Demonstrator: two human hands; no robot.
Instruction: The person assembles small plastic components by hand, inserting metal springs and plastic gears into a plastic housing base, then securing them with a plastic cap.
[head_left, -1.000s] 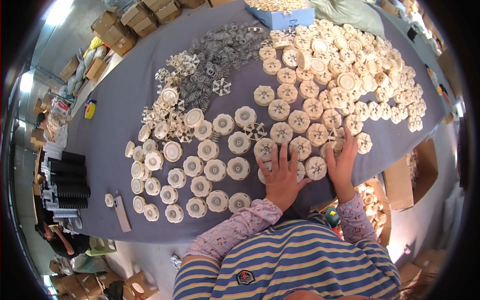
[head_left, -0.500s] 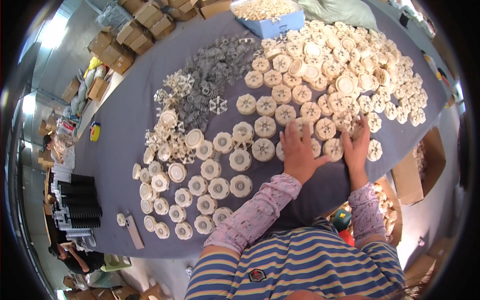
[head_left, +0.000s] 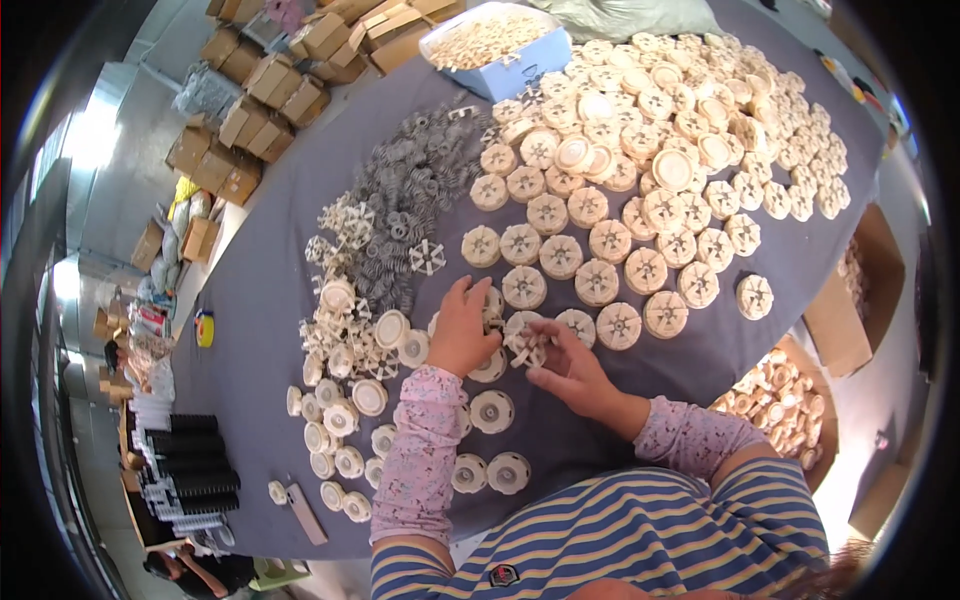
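Note:
My left hand (head_left: 462, 330) is curled round the edge of a cream round cap (head_left: 493, 303), partly hidden under its fingers. Just to its right, my right hand (head_left: 580, 375) pinches a cream star-shaped piece (head_left: 526, 350) between thumb and fingers. Rows of round cream parts with star-shaped inserts, such as one round part (head_left: 597, 283), lie beyond and to the right. Plain cream caps with a centre hole, like the near cap (head_left: 492, 411), stand around my left forearm.
Grey springs (head_left: 405, 200) are heaped beyond my left hand, beside a pile of loose star-shaped pieces (head_left: 345, 225). A blue box (head_left: 520, 68) of small cream pieces stands at the far edge. A phone (head_left: 306, 514) lies at left. A carton (head_left: 825, 430) holds finished-looking round parts.
Both hands have moved left, from the rows of assembled round parts to the plain caps. The right hand now holds a star-shaped piece. The whole view has shifted slightly.

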